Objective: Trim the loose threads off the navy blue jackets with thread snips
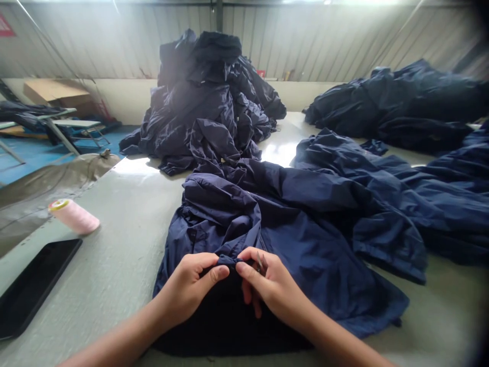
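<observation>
A dark navy garment (305, 239) lies spread on the pale table (126, 255) in front of me. My left hand (191, 285) pinches a small fold of its fabric between thumb and fingers. My right hand (267, 283) pinches the same fold from the other side. A thin metal tool, perhaps small snips (260, 261), pokes up between the right hand's fingers. The two hands nearly touch at the fold.
A pink thread cone (74, 215) lies on its side at the left. A black phone or tablet (32, 285) rests near the left table edge. Heaps of navy garments (208, 97) sit at the back centre and along the right (401, 102). Cardboard boxes (57, 92) stand far left.
</observation>
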`<action>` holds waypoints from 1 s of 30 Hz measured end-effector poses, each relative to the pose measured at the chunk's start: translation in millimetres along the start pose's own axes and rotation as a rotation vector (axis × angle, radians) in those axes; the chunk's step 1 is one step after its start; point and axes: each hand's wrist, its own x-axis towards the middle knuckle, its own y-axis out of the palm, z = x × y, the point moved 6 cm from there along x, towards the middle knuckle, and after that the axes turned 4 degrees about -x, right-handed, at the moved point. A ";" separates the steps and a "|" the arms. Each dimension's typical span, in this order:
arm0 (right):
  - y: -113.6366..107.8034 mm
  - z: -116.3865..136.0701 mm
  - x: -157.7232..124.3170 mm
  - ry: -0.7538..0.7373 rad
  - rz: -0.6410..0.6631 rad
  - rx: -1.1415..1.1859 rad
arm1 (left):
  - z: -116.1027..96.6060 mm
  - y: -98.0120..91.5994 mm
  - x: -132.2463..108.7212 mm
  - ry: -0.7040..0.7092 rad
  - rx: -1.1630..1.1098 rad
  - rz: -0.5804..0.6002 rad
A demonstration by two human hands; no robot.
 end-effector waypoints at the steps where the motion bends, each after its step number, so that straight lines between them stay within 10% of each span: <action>1: 0.4 0.8 -0.1 -0.005 0.019 -0.002 | -1.2 -0.1 0.0 0.008 -0.016 0.007; 19: 2.2 7.4 -2.7 0.026 0.200 -0.025 | -6.0 -0.2 -2.9 0.013 -0.083 0.044; 23: 5.6 6.6 -2.4 0.068 0.208 0.105 | -13.8 -3.8 -11.8 0.171 0.076 -0.104; 30: 8.5 5.7 -3.2 0.025 0.174 0.201 | -29.6 7.2 -20.1 0.413 0.393 -0.025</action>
